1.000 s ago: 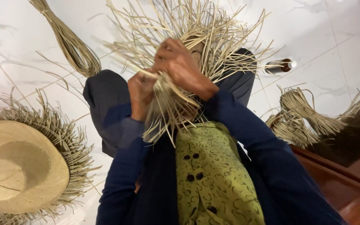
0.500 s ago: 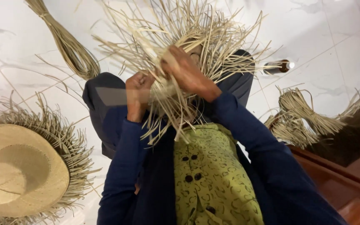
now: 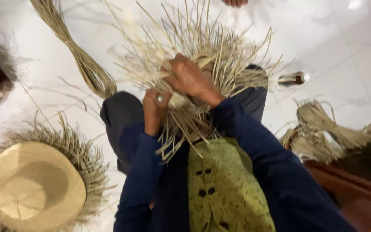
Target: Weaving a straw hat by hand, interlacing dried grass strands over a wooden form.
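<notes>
We hold a half-woven straw piece point(image 3: 202, 81) over our lap, at about 12 o'clock from our chest. Our right hand point(image 3: 190, 79) lies on top of it, fingers point(image 3: 171, 73) curled together and clamped on a few pale strands that run off toward 9 o'clock. Our left hand point(image 3: 154, 107) sits just below and to the 8 o'clock side of the right, its fingers closed around a bundle of strands that hang down toward 6 o'clock across the green patterned cloth point(image 3: 224, 189).

Against the frame half a second ago, the right hand has slid a little toward 9 o'clock and pulled its strands flatter, the left hand has dropped slightly, and the loose ends fan wider at the top.

The straw is thin, flat and stiff, pale beige, bristling in all directions from a tighter woven centre under our hands. At 8 o'clock on the white tiled floor point(image 3: 344, 51) lies a finished woven hat point(image 3: 33, 187), smooth and golden on its round crown, ringed by a shaggy fringe of untrimmed ends. A tied bundle of straw point(image 3: 80, 60) stretches toward 11 o'clock, and more knotted bundles point(image 3: 327, 126) lie at 3 o'clock. A small dark tool point(image 3: 293, 78) rests on the floor at 2 o'clock.
</notes>
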